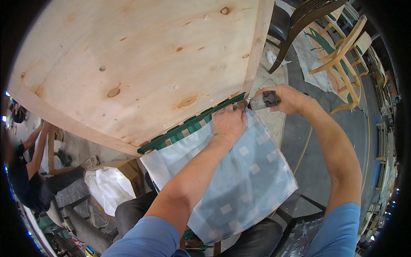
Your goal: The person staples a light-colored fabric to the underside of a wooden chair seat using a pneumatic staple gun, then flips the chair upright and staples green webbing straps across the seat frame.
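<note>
My right hand [292,99] grips a grey staple gun [263,101] with a rounded dark head. Its nose points at the corner where a green woven webbing strip [192,126] ends. That strip runs along the lower edge of a large plywood panel [145,55]. My left hand [229,122] is closed on the upper edge of a thin whitish fabric sheet [261,184], holding it against the strip near the gun's nose. The sheet drapes over my lap, with pale squares showing through it. My left fingertips are partly hidden by the hand itself.
Left of my knees, a cardboard box [132,173] holds a white plastic bag [109,186]. Another person's arms [34,145] are at the far left. A dark chair [284,30] and a pale wooden chair frame [342,60] stand at the upper right.
</note>
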The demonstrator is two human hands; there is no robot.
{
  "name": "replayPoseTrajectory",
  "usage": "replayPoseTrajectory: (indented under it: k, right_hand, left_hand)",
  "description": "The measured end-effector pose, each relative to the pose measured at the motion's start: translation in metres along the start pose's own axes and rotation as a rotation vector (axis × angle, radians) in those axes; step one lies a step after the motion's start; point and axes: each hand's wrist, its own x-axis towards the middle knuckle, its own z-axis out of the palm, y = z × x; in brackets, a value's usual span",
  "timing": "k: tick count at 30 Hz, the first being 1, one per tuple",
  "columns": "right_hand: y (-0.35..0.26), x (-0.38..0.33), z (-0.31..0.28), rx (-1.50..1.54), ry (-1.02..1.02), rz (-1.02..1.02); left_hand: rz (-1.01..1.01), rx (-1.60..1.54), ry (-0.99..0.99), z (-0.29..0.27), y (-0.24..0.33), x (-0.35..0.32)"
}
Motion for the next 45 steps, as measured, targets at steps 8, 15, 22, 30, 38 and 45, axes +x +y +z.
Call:
replayPoseTrajectory:
  k: [8, 15, 22, 30, 38, 45]
  right_hand:
    - [0.003, 0.009, 0.002, -0.01, 0.013, 0.017]
    - [0.003, 0.016, -0.002, -0.011, 0.024, -0.022]
    - [0.013, 0.021, -0.001, -0.016, 0.054, -0.042]
    - [0.013, 0.025, -0.002, -0.044, 0.017, -0.036]
    - [-0.007, 0.024, -0.001, 0.001, 0.018, 0.032]
    - [0.002, 0.005, 0.0, 0.019, 0.106, 0.06]
  left_hand:
    - [-0.017, -0.022, -0.087, -0.006, 0.0, 0.003]
    - [0.086, -0.098, 0.097, 0.007, -0.013, -0.006]
    - [0.093, -0.067, 0.132, 0.009, -0.008, -0.005]
    - [0.103, -0.083, 0.146, 0.009, -0.009, -0.006]
    - [0.037, -0.089, 0.129, 0.009, -0.008, -0.008]
    - [0.074, -0.092, 0.151, 0.011, -0.011, -0.007]
